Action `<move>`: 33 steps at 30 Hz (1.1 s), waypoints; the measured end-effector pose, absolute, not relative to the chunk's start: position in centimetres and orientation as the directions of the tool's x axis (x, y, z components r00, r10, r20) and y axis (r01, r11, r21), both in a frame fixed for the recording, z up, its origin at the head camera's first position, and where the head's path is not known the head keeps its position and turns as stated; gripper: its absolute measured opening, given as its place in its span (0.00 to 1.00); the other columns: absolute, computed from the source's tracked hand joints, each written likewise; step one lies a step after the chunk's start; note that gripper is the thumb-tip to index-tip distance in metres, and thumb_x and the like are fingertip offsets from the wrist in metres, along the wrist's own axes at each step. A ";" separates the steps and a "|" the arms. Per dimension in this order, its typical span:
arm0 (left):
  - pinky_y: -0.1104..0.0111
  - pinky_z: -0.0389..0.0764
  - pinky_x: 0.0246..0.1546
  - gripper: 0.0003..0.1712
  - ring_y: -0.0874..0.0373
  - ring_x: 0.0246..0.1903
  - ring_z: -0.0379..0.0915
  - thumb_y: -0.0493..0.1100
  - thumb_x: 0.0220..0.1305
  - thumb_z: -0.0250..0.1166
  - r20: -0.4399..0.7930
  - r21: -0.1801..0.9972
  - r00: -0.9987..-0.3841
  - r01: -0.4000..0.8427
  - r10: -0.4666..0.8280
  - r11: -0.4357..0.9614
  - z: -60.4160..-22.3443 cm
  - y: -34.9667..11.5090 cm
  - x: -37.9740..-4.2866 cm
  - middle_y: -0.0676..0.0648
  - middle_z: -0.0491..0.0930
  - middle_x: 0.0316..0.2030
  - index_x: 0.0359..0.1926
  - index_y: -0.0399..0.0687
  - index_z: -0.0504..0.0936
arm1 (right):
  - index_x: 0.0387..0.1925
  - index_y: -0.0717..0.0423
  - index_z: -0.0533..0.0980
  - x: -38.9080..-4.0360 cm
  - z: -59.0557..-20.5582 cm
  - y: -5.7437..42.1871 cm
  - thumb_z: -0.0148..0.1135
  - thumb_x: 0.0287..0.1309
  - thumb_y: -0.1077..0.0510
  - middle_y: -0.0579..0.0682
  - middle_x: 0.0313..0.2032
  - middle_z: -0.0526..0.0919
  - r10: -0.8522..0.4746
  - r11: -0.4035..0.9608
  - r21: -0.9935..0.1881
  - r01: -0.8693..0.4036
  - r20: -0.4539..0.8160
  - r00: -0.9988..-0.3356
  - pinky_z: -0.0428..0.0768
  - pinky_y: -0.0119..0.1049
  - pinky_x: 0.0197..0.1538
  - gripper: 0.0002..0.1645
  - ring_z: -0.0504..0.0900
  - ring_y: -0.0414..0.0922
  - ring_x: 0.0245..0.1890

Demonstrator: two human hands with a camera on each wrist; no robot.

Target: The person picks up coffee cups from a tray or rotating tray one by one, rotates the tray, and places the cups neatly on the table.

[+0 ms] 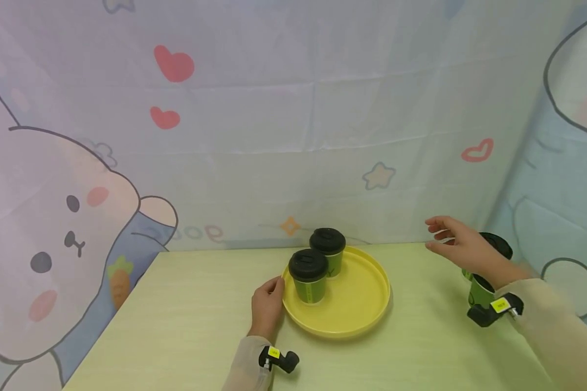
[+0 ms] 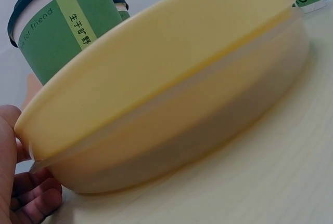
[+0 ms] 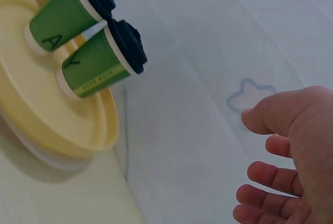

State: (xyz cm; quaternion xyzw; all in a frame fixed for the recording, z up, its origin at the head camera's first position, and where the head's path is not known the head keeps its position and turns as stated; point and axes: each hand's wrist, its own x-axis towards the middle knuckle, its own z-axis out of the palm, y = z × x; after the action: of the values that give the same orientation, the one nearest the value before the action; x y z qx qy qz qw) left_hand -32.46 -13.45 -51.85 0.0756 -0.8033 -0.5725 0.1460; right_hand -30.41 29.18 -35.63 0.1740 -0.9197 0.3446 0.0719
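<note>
A round yellow tray (image 1: 359, 304) bears two green paper cups with black lids, a front cup (image 1: 309, 288) and a back cup (image 1: 329, 241) close beside each other. My left hand (image 1: 266, 307) holds the tray's left rim, and in the left wrist view its fingers (image 2: 39, 200) curl at the rim's underside. Raised at the right, my right hand (image 1: 462, 247) has its fingers loosely spread with nothing in them. Partly hidden behind that hand and wrist are two more lidded green cups, a nearer cup (image 1: 479, 295) and a farther cup (image 1: 500, 244).
The pale table (image 1: 200, 304) meets a printed cloth backdrop (image 1: 254, 179) just behind the tray. Another cloth side (image 1: 543, 217) rises near the right-hand cups. Each wrist carries a small black camera.
</note>
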 end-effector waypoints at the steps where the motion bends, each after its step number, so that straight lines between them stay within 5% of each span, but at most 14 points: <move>1: 0.52 0.76 0.59 0.21 0.48 0.55 0.78 0.52 0.73 0.60 0.148 0.942 -0.946 0.046 -0.287 0.332 -51.8 -13.4 -32.4 0.45 0.85 0.51 0.55 0.45 0.87 | 0.70 0.67 0.61 -30.6 -36.0 28.7 0.57 0.73 0.52 0.67 0.62 0.70 -0.258 0.694 -0.627 -0.354 0.243 -0.935 0.75 0.60 0.58 0.34 0.72 0.64 0.59; 15: 0.52 0.75 0.59 0.21 0.47 0.56 0.77 0.52 0.73 0.60 0.133 0.945 -0.948 0.033 -0.288 0.326 -51.7 -13.3 -32.4 0.45 0.85 0.51 0.56 0.45 0.86 | 0.71 0.73 0.59 -31.4 -45.1 23.6 0.52 0.74 0.57 0.72 0.61 0.70 -0.118 0.448 -0.890 -0.083 0.033 -0.992 0.85 0.43 0.46 0.33 0.79 0.60 0.53; 21: 0.52 0.76 0.57 0.21 0.49 0.53 0.78 0.52 0.73 0.59 0.144 0.941 -0.946 0.039 -0.292 0.336 -51.9 -13.4 -32.5 0.45 0.85 0.50 0.56 0.45 0.86 | 0.70 0.75 0.59 -31.4 -48.4 22.4 0.50 0.73 0.60 0.74 0.62 0.71 -0.042 0.285 -0.957 0.048 -0.062 -0.997 0.86 0.40 0.42 0.32 0.84 0.48 0.43; 27: 0.52 0.76 0.57 0.21 0.49 0.52 0.78 0.51 0.74 0.59 0.146 0.940 -0.945 0.041 -0.294 0.338 -51.9 -13.5 -32.4 0.45 0.85 0.50 0.56 0.44 0.86 | 0.70 0.70 0.63 -31.3 -50.0 21.2 0.54 0.72 0.58 0.60 0.47 0.83 0.033 0.132 -0.982 0.137 -0.134 -0.990 0.85 0.36 0.36 0.32 0.84 0.43 0.33; 33: 0.53 0.76 0.56 0.20 0.50 0.51 0.78 0.51 0.73 0.60 0.139 0.941 -0.946 0.034 -0.294 0.337 -52.1 -13.4 -32.7 0.46 0.86 0.49 0.55 0.45 0.86 | 0.66 0.69 0.68 -31.0 -50.5 20.5 0.54 0.72 0.58 0.51 0.37 0.84 0.072 0.040 -0.991 0.127 -0.124 -0.990 0.83 0.34 0.32 0.27 0.81 0.42 0.30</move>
State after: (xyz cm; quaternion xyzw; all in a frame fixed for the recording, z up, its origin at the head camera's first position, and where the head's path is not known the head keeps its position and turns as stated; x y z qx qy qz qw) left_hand -32.71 -13.37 -52.07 0.0809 -0.8049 -0.5701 0.1437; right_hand -30.97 20.48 -50.45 -0.0692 -0.7209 0.6893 -0.0201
